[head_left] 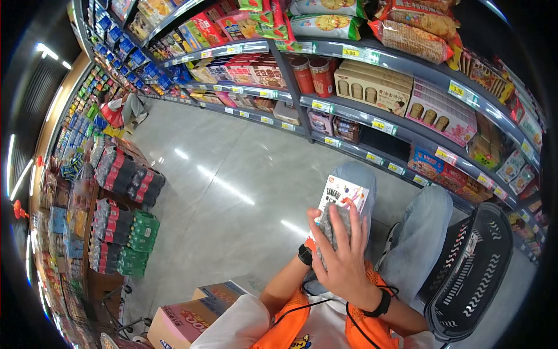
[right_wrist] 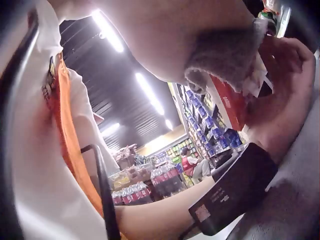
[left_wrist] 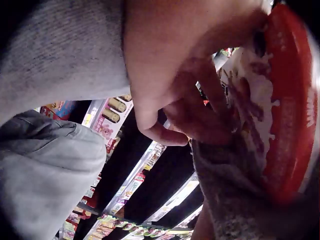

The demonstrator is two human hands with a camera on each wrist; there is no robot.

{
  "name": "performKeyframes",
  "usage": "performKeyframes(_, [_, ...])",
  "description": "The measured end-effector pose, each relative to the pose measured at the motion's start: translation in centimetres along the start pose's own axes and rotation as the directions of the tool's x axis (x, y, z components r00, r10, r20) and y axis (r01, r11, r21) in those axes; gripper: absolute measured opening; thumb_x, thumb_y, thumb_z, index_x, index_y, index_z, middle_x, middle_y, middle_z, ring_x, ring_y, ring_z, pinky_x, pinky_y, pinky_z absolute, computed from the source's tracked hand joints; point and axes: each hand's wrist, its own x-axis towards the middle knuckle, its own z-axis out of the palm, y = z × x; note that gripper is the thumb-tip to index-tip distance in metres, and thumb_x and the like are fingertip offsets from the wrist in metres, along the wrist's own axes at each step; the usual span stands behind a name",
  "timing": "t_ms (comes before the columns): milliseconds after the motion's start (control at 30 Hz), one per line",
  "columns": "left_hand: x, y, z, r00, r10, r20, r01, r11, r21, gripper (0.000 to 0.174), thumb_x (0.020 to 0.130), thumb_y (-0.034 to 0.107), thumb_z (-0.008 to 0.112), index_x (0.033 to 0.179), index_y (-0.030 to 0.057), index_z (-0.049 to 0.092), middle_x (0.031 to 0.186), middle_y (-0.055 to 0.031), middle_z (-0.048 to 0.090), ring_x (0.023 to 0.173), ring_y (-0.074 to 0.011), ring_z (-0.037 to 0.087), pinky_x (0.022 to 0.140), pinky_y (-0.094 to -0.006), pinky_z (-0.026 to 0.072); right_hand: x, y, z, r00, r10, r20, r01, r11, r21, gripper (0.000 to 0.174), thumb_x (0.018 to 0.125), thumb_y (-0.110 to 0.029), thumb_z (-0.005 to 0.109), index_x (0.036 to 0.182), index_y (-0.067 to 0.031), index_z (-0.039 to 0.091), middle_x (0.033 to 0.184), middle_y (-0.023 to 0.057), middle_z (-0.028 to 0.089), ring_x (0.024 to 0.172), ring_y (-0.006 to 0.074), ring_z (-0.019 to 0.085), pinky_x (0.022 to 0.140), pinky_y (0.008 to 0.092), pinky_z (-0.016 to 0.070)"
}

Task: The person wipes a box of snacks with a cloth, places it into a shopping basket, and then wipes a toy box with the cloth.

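Observation:
In the head view, a white and red printed box is held upright over the person's knees. The left hand grips it from the left side and behind, largely hidden by the box; its curled fingers show in the left wrist view. Over the front of the box lies a grey cloth. The right hand presses this cloth on the box with fairly straight, spread fingers. From the right wrist view, the cloth sits bunched under the right palm, beside the red edge of the box.
A black shopping basket stands on the floor at the right. Shelves of packaged snacks curve along the front and right. Cardboard cartons sit at lower left, and bottle packs are stacked farther left. Another person crouches far down the aisle.

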Motion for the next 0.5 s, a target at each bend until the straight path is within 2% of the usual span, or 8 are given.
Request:
performKeyframes(100, [0.3, 0.1, -1.0, 0.999, -0.044, -0.011, 0.045, 0.998, 0.038, 0.088, 0.067, 0.032, 0.061, 0.148, 0.0051, 0.040, 0.136, -0.0210, 0.057, 0.112, -0.0352, 0.066, 0.098, -0.0419, 0.0549, 0.3, 0.0, -0.3, 1.000, -0.020, 0.019, 0.021, 0.999, -0.026, 0.055, 0.086, -0.022, 0.061, 0.140, -0.0120, 0.058, 0.159, 0.0201, 0.032, 0.147, 0.0485, 0.022, 0.112, 0.0695, 0.0202])
performKeyframes(133, [0.6, 0.2, -1.3, 0.998, -0.058, -0.015, 0.059, 0.997, 0.048, 0.088, 0.067, 0.032, 0.061, 0.148, 0.0049, 0.040, 0.136, -0.0211, 0.057, 0.112, -0.0352, 0.066, 0.098, -0.0419, 0.0549, 0.8, 0.3, -0.6, 0.999, -0.022, 0.034, 0.021, 1.000, 0.015, 0.053, 0.085, -0.021, 0.064, 0.137, -0.0123, 0.061, 0.158, 0.0231, 0.031, 0.146, 0.0522, 0.018, 0.114, 0.0675, 0.0168])
performKeyframes(233, [1.1, 0.4, -1.8, 0.995, -0.096, -0.015, 0.097, 0.993, 0.071, 0.087, 0.068, 0.032, 0.061, 0.148, 0.0043, 0.041, 0.135, -0.0214, 0.058, 0.112, -0.0353, 0.066, 0.098, -0.0421, 0.0550, 2.4, 1.6, -1.9, 0.998, -0.064, -0.009, 0.064, 0.998, 0.012, 0.050, 0.087, -0.023, 0.063, 0.135, -0.0120, 0.062, 0.158, 0.0229, 0.031, 0.147, 0.0512, 0.016, 0.115, 0.0669, 0.0151])
performKeyframes(367, [1.2, 0.5, -2.3, 0.993, -0.113, -0.021, 0.114, 0.989, 0.095, 0.086, 0.068, 0.032, 0.061, 0.147, 0.0036, 0.042, 0.135, -0.0218, 0.058, 0.111, -0.0355, 0.066, 0.098, -0.0423, 0.0551, 4.1, 3.5, -2.5, 0.988, 0.042, -0.147, -0.025, 0.993, 0.114, 0.049, 0.090, -0.027, 0.061, 0.137, -0.0118, 0.060, 0.159, 0.0221, 0.031, 0.147, 0.0490, 0.019, 0.114, 0.0671, 0.0154])
performKeyframes(400, [1.2, 0.6, -2.4, 0.993, -0.119, -0.025, 0.121, 0.988, 0.100, 0.085, 0.068, 0.032, 0.061, 0.146, 0.0034, 0.042, 0.134, -0.0219, 0.058, 0.111, -0.0355, 0.066, 0.098, -0.0424, 0.0551, 4.1, 3.8, -2.3, 0.984, 0.057, -0.171, -0.039, 0.994, 0.104, 0.051, 0.092, -0.031, 0.058, 0.139, -0.0123, 0.059, 0.158, 0.0228, 0.032, 0.146, 0.0502, 0.020, 0.114, 0.0682, 0.0153])
performKeyframes(500, [1.3, 0.5, -2.4, 0.991, -0.131, -0.037, 0.135, 0.984, 0.119, 0.084, 0.069, 0.032, 0.060, 0.146, 0.0028, 0.042, 0.134, -0.0223, 0.058, 0.111, -0.0356, 0.066, 0.098, -0.0426, 0.0552, 3.1, 3.1, -2.2, 0.994, -0.023, -0.104, 0.018, 0.999, -0.049, 0.052, 0.092, -0.035, 0.056, 0.140, -0.0148, 0.059, 0.158, 0.0212, 0.034, 0.146, 0.0497, 0.021, 0.113, 0.0696, 0.0154])
